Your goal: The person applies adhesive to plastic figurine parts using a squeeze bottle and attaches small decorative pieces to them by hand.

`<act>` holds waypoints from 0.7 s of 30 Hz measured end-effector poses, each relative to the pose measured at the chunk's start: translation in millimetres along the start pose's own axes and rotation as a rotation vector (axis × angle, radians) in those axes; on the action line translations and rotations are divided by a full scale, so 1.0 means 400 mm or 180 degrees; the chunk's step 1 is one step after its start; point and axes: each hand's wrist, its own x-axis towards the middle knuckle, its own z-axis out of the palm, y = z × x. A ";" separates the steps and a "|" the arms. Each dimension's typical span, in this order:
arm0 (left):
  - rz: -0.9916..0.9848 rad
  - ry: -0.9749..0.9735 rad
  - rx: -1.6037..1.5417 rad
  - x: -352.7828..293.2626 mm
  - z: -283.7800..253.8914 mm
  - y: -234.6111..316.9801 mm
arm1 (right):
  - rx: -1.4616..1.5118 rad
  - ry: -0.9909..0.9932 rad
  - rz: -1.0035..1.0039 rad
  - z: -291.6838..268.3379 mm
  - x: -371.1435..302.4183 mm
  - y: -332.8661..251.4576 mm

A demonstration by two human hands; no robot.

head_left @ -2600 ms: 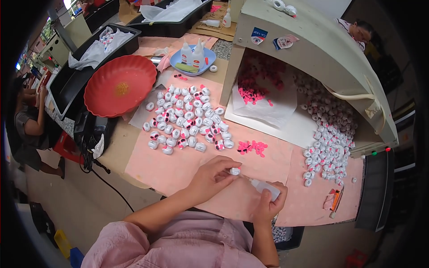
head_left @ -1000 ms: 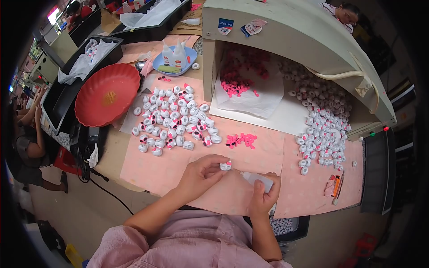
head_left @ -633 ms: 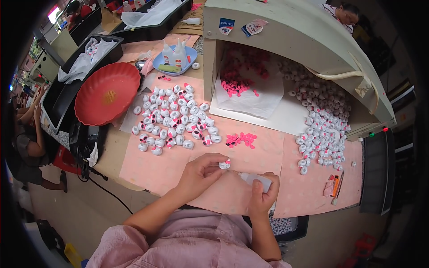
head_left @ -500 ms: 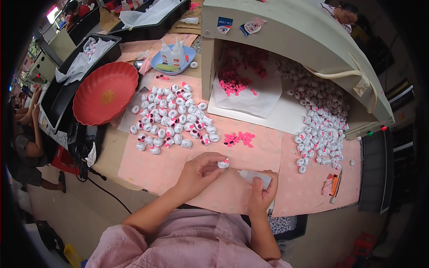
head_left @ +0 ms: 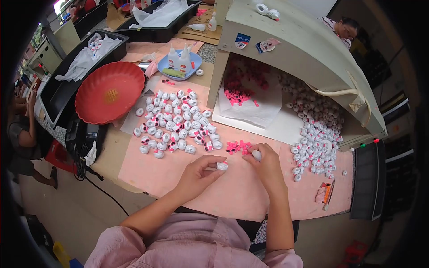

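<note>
- The small white piece point(head_left: 222, 165) was at the fingertips of the left hand point(head_left: 199, 173), just above the near middle of the pink-covered bench point(head_left: 214, 201); half a second earlier it had been held in much the same way.
- It looked rounded and glossy white, with a patch of pink toward its far side; finer detail was too small to tell.
- The left hand pinched it between thumb and fingers.
- The right hand point(head_left: 269, 169) had changed most: before, it aimed a bottle's nozzle left toward the piece; now it had reached farther forward, fingertips at the right edge of the loose pink pieces point(head_left: 237, 147).
- The pale bottle point(head_left: 256, 155) was tucked within those fingers, largely covered; whether the fingertips also gripped a pink piece, I cannot tell.
- Farther left spread a group of white pieces point(head_left: 174, 120), some bearing pink and black parts.
- To the right, a heap of similar pieces point(head_left: 319, 147) spilled from beneath the grey hood point(head_left: 308, 58).
</note>
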 end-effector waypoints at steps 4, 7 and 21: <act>0.0046 -0.0071 0.0112 -0.001 0.000 0.014 | -0.0325 -0.0521 0.0230 -0.016 0.010 0.005; 0.0045 -0.0115 0.0076 0.003 -0.003 0.019 | -0.0266 -0.0587 0.0292 -0.023 -0.007 -0.001; 0.0744 -0.0063 0.0875 0.000 -0.004 -0.022 | -0.0176 -0.0468 0.0047 -0.017 -0.034 -0.051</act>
